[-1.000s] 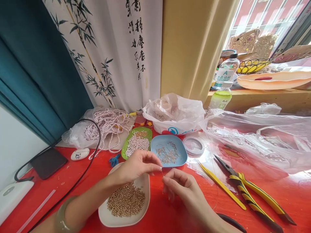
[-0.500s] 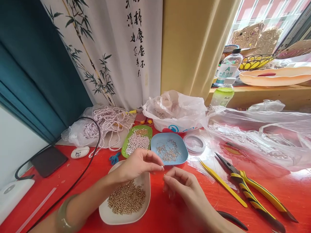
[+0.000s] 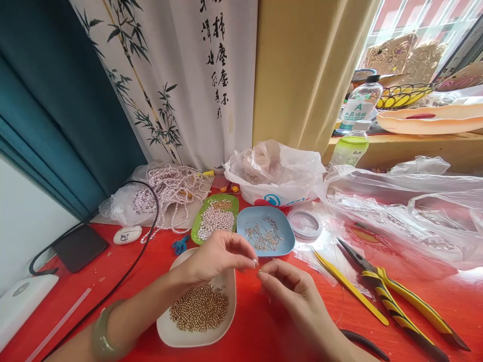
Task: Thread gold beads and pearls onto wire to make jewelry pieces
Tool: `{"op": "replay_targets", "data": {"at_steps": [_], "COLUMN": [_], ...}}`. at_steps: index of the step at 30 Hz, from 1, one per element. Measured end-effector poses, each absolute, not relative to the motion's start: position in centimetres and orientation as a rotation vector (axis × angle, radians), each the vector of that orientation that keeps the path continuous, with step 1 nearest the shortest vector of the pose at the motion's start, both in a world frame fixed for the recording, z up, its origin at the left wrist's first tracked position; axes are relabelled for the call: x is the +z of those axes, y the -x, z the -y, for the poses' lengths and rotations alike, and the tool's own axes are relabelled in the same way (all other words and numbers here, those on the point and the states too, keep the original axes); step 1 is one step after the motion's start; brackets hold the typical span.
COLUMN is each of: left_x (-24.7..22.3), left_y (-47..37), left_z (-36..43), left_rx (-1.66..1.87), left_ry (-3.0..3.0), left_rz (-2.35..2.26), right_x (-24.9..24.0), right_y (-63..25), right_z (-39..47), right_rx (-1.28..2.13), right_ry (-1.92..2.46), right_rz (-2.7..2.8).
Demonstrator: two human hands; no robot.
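Observation:
My left hand (image 3: pixel 226 255) reaches over the white tray (image 3: pixel 196 342) of gold beads (image 3: pixel 199 306), thumb and index finger pinched on a small pearly bead (image 3: pixel 255 262). Close beside it on the right, my right hand (image 3: pixel 289 286) is also pinched; a tiny gold speck shows at its fingertips, too small to make out. The two sets of fingertips nearly meet. Just beyond them lie a blue tray (image 3: pixel 289 246) with thin metal pins and a green tray (image 3: pixel 195 221) with pink pearls and small gold beads.
Yellow tweezers (image 3: pixel 350 286) and yellow-black pliers (image 3: pixel 400 296) lie at right, near a spool (image 3: pixel 305 223). Plastic bags (image 3: pixel 279 176) and pearl strands (image 3: pixel 169 191) line the back. A black cable (image 3: pixel 132 266) crosses the left side, near a phone (image 3: pixel 80 247).
The whole view has shifted slightly, with things appearing a little further right. Both hands keep their pinches close together, and a gold speck now shows at the right fingertips.

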State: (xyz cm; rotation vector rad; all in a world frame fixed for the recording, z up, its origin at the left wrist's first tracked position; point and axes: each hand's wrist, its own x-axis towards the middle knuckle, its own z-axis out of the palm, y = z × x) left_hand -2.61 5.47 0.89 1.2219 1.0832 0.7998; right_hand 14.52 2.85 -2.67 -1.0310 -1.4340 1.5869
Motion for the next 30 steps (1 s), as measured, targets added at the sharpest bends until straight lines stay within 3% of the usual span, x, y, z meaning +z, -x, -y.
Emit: {"op": "replay_targets", "data": {"at_steps": [8, 30], "left_x": [1.5, 0.7], "left_y": [2.6, 1.8], "left_z": [-5.2, -4.9], "left_rx": [0.819, 0.918], "left_ry": [-1.334, -1.168], "left_rz": [-1.104, -0.957], "right_x": [-2.6, -2.1], "right_y": [-14.7, -14.5], "right_z": [-3.2, -3.0], "right_rx": [1.366, 1.435], "right_ry": [1.082, 1.048], "right_rz": [1.559, 1.442]}}
